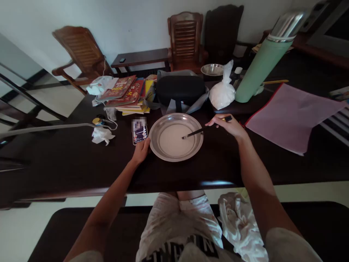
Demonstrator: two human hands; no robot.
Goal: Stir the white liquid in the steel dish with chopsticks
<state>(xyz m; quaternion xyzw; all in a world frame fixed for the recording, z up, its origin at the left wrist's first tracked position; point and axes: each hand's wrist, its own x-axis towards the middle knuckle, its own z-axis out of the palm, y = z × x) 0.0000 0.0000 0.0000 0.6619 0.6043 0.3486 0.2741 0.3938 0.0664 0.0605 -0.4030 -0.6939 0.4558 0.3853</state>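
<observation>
Chopsticks pinched in right hand dip into pan (contents unclear); left hand rests loosely at phone

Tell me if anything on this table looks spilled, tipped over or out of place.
Nothing spilled. The white liquid stays inside the metal pan, stirred by chopsticks in the right hand. Only a crumpled tissue lies loose near the phone.

A single view is given, taken from a camera worn on the head of a seated person. It is aimed forward and down across the dark worktop, with the lap seen at the bottom edge and chairs against the far wall at the top. The steel plate sits near centre, at arm's reach. Straight lines are bent by the wide lens.
</observation>
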